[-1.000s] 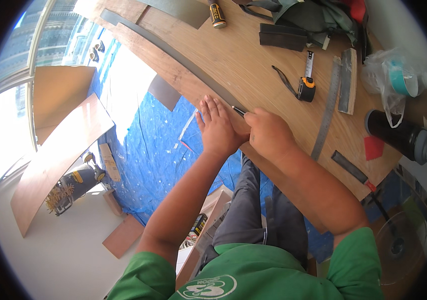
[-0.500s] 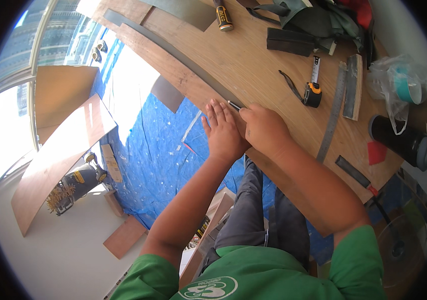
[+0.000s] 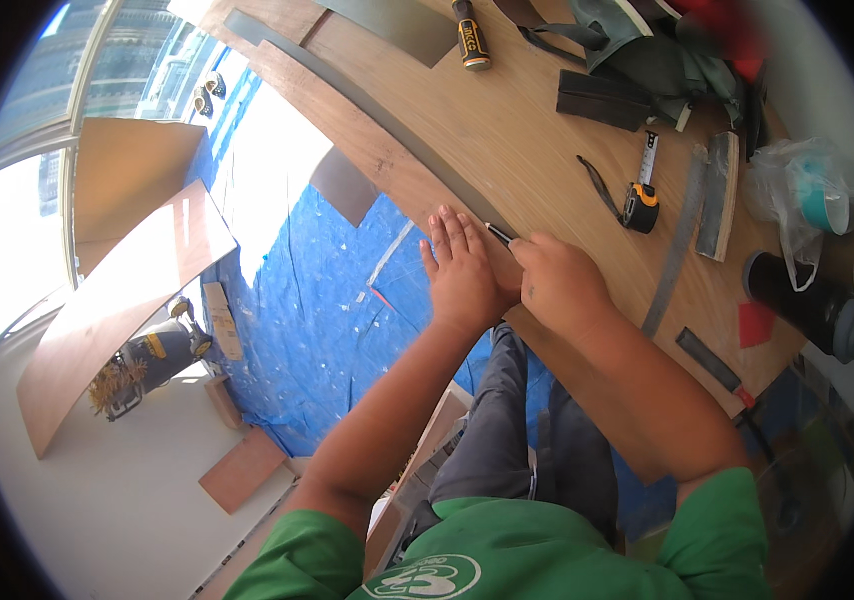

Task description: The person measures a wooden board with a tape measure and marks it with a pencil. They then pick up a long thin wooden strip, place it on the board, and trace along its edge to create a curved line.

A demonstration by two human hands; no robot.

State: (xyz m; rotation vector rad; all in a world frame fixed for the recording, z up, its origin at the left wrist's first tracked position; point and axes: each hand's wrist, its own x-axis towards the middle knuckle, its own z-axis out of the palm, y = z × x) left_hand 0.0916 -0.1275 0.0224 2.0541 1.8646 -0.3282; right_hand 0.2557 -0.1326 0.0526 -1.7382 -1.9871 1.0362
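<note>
Left hand is laid flat, fingers stretched out, on a long reddish-brown wooden board that runs out ahead and to the left of it. Right hand is right beside it, curled tight around a slim dark pen-like tool with a pale tip. From where I'm standing I can't tell if that tip touches anything. Ahead and right of both hands, a black-and-orange tape measure sits on the light-brown wooden tabletop, blade partly out.
</note>
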